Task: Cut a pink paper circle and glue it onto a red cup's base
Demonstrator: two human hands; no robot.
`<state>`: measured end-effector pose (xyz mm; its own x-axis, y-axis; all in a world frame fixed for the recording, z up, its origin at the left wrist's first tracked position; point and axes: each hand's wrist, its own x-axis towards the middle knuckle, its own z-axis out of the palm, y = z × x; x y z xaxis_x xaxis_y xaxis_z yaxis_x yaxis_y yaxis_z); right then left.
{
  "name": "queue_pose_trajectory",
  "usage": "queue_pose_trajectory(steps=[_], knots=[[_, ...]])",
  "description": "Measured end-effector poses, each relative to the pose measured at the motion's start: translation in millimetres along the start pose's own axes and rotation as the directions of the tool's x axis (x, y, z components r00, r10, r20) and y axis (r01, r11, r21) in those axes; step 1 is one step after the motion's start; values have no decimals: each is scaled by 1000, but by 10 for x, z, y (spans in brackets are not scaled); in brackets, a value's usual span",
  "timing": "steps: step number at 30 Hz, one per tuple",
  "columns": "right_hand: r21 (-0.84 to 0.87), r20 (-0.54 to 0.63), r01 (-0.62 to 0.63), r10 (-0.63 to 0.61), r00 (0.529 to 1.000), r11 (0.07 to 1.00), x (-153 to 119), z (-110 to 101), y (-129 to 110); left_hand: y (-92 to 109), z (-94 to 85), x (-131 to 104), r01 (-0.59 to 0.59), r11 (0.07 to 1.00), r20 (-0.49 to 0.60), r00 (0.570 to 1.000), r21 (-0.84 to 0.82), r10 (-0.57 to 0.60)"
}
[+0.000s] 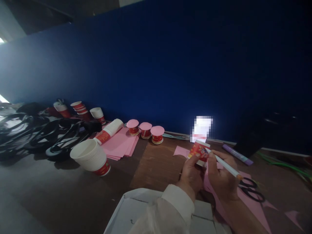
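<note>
My left hand (191, 175) grips a small red printed paper cup (199, 151), tilted on its side. My right hand (223, 178) is closed round a white pen (226, 167) with an orange end, its tip at the cup's side near the rim. Whether the tip touches the cup I cannot tell. Pink paper (252, 208) lies beneath my right hand, with black-handled scissors (253, 191) beside it. A purple marker (237, 155) rests behind that hand. Farther left stand three small red cups (157, 138) topped with pink paper discs (157, 130).
Stacked paper cups (90, 156) stand at the left, and another stack (109, 131) lies on pink sheets (119, 143). Black cables (56, 139) fill the far left. A blue partition (156, 71) closes the back. A white box (138, 198) sits in front of me; a bright blurred rectangle (202, 126) stands behind.
</note>
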<state>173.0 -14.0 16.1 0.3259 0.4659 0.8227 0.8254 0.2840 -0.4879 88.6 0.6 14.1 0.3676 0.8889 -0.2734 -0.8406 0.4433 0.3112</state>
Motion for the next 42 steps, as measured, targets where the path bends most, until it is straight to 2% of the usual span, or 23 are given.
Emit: queue_pose_trajectory(steps=[10, 18, 32, 36, 42], knots=[[-2, -19, 8, -8, 1000, 1000, 2, 3, -13, 34, 30, -29, 27, 998, -4, 1000, -51, -27], [-13, -39, 38, -38, 998, 999, -3, 2, -6, 66, 33, -42, 57, 998, -39, 998, -23, -57], [-1, -5, -10, 10, 1000, 1000, 6, -10, -5, 52, 11, -22, 49, 996, -24, 998, -73, -50], [5, 1, 2, -2, 1000, 1000, 7, -6, 1, 72, 23, -38, 58, 998, -53, 997, -39, -60], [-5, -5, 7, -7, 1000, 1000, 8, 0, 10, 76, 38, -40, 60, 996, -19, 998, -71, -62]])
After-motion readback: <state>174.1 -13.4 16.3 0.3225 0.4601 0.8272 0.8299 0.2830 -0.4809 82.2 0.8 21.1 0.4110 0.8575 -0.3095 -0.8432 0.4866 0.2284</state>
